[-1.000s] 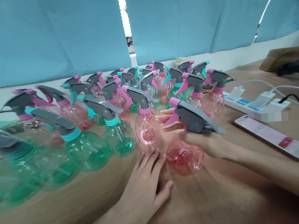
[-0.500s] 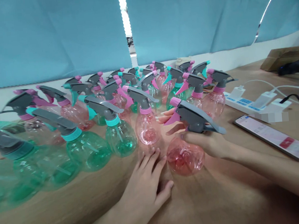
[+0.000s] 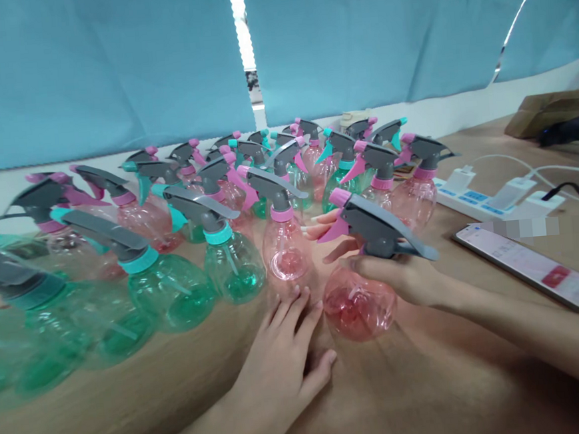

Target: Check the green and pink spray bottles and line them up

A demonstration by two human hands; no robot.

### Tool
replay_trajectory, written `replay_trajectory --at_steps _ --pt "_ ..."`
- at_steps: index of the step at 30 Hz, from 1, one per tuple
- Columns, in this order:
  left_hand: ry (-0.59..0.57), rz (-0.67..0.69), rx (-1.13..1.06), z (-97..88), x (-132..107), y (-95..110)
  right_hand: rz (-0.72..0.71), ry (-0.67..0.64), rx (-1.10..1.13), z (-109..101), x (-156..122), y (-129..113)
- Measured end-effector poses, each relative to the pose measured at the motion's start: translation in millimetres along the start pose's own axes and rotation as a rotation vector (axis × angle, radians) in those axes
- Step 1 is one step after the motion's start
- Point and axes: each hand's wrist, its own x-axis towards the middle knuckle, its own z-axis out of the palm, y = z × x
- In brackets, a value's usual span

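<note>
My right hand [image 3: 399, 272] reaches round the neck of a pink spray bottle [image 3: 359, 305], thumb on the near side and fingers coming out past the far side. This bottle stands on the table, with a grey head and pink trigger. To its left, my left hand [image 3: 285, 358] lies flat on the tabletop, fingers spread and holding nothing. Its fingertips are at the base of another pink spray bottle [image 3: 286, 247]; whether they touch it I cannot tell. A green spray bottle [image 3: 235, 268] stands just left of that one.
Several more green and pink spray bottles, among them a green one [image 3: 169, 290], crowd the wooden table [image 3: 408, 395] to the left and back. On the right are a phone [image 3: 528, 265], a white power strip [image 3: 473, 196] with plugs and cables, and a brown box [image 3: 547, 113].
My right thumb has shifted slightly to the left on the pink spray bottle. My left hand and the bottles look the same.
</note>
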Motion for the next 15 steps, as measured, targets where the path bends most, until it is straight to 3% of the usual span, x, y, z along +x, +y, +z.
replay_trajectory --at_steps 9,15 --pt "-0.039 -0.011 0.018 -4.0 1.8 1.8 0.065 -0.040 0.100 -4.3 -0.2 0.9" --pt "-0.041 -0.004 0.034 -3.9 1.2 2.1 -0.004 -0.081 0.021 -9.6 -1.8 -1.3"
